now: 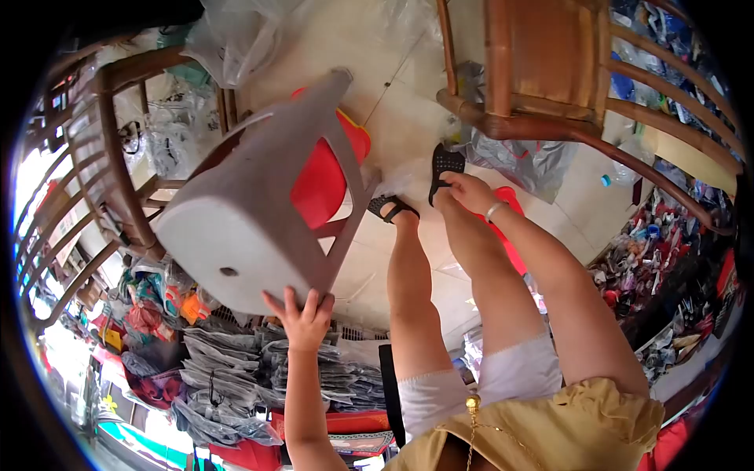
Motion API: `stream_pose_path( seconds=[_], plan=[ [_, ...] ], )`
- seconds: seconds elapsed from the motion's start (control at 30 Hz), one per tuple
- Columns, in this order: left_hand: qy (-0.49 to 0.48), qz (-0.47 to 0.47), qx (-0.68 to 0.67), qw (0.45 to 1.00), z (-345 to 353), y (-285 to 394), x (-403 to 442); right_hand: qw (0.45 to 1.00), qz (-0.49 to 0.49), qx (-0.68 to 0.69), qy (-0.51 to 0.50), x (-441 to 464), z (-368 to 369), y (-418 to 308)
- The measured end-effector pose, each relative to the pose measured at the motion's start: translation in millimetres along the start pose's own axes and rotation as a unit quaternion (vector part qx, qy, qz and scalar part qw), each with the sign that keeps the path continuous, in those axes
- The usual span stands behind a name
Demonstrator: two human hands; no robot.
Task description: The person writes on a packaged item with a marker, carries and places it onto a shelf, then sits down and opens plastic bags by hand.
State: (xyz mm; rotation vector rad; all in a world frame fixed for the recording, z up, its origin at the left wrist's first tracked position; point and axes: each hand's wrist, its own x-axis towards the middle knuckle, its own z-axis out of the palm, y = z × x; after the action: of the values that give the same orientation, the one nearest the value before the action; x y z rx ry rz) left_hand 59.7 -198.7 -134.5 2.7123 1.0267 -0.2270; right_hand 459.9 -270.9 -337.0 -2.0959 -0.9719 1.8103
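A grey plastic stool [236, 228] stands to my left, its legs stretching away toward the floor. My left hand [305, 320] lies on the near edge of its seat, fingers spread. My right hand [470, 193], with a bracelet at the wrist, reaches down to my right foot. Its fingers are bent together at the ankle, by the heel of a black perforated shoe [446, 163]; what lies between them is hidden. My other foot wears a matching black shoe [378, 206].
Red plastic objects [318, 184] show behind the stool. Bamboo chairs [542, 71] stand on both sides. Clear plastic bags [236, 39] and a grey bag [526, 161] lie on the tiled floor [400, 102]. Stacked plastic-wrapped packets [224, 365] fill the lower left; small packaged goods [652, 259] crowd the right.
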Motion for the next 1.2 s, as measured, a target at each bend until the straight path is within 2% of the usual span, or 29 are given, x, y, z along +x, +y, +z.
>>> stream_pose_path(
  seconds=[0.07,0.1,0.17,0.2,0.3,0.43,0.5,0.57,0.63,0.7,0.77,0.8,0.87,0.9,0.97,1.0,1.03,1.1,1.13,1.2],
  plan=[
    [0.014,-0.020,-0.004,1.000,-3.8,-4.2,0.4,0.988,-0.005,-0.129,-0.082,41.8,41.4,25.3],
    [0.007,-0.026,-0.003,1.000,-0.1,-5.7,-0.3,0.987,-0.005,-0.129,-0.092,52.3,60.4,25.4],
    [0.013,-0.011,0.005,1.000,6.2,-10.5,-2.4,0.937,-0.066,-0.341,0.018,67.5,88.4,24.0],
    [0.004,-0.006,0.009,1.000,6.9,-11.8,-3.6,0.919,-0.050,-0.389,-0.035,81.5,97.1,32.5],
    [-0.011,0.007,0.027,1.000,5.5,-12.8,-5.3,0.906,-0.068,-0.412,-0.064,97.9,122.2,70.6],
    [-0.015,-0.002,0.028,0.999,-12.7,-22.7,-9.7,0.947,-0.034,-0.311,-0.069,80.2,126.7,103.0],
    [-0.029,-0.014,0.028,0.999,-18.7,-27.4,-12.3,0.963,-0.068,-0.222,-0.133,61.4,104.1,99.9],
    [-0.011,-0.012,0.019,1.000,-32.5,-32.8,-11.4,0.955,-0.118,-0.230,-0.142,25.7,59.3,63.4],
    [-0.042,-0.021,0.005,0.999,-44.6,-35.0,-13.3,0.948,-0.168,-0.254,-0.092,-11.5,13.3,31.6],
    [-0.059,-0.039,0.003,0.997,-59.2,-36.3,-15.8,0.955,-0.138,-0.237,-0.110,-42.5,-46.7,-10.6],
    [-0.074,-0.062,-0.007,0.995,-63.5,-34.5,-20.4,0.970,-0.172,-0.157,-0.076,-73.8,-102.2,-63.5],
    [-0.073,-0.079,-0.010,0.994,-66.9,-30.8,-20.6,0.967,-0.183,-0.164,-0.072,-87.8,-123.4,-92.9],
    [-0.087,-0.123,-0.001,0.989,-74.1,-20.3,-20.1,0.982,-0.161,-0.069,-0.067,-120.0,-164.1,-151.1],
    [-0.110,-0.163,0.005,0.981,-77.0,-17.2,-16.4,0.980,-0.174,-0.076,-0.064,-130.6,-181.3,-177.6],
    [-0.110,-0.176,-0.001,0.978,-85.9,-11.8,-5.6,0.982,-0.166,-0.070,-0.058,-142.4,-209.0,-224.0],
    [-0.109,-0.182,0.001,0.977,-85.7,-11.4,-1.3,0.969,-0.226,-0.092,-0.045,-139.1,-219.4,-232.1],
    [-0.115,-0.188,0.002,0.975,-87.2,-9.4,-2.2,0.967,-0.230,-0.096,-0.048,-136.1,-222.6,-240.2],
    [-0.119,-0.199,-0.005,0.973,-85.8,-11.3,-8.9,0.988,-0.155,-0.014,-0.004,-118.8,-218.8,-246.0],
    [-0.127,-0.203,-0.014,0.971,-83.3,-13.2,-12.1,0.986,-0.166,0.000,-0.001,-95.8,-209.1,-218.7],
    [-0.139,-0.197,-0.028,0.970,-84.7,-21.0,-16.8,0.987,-0.148,-0.047,-0.025,-61.1,-185.8,-208.4]
  ],
)
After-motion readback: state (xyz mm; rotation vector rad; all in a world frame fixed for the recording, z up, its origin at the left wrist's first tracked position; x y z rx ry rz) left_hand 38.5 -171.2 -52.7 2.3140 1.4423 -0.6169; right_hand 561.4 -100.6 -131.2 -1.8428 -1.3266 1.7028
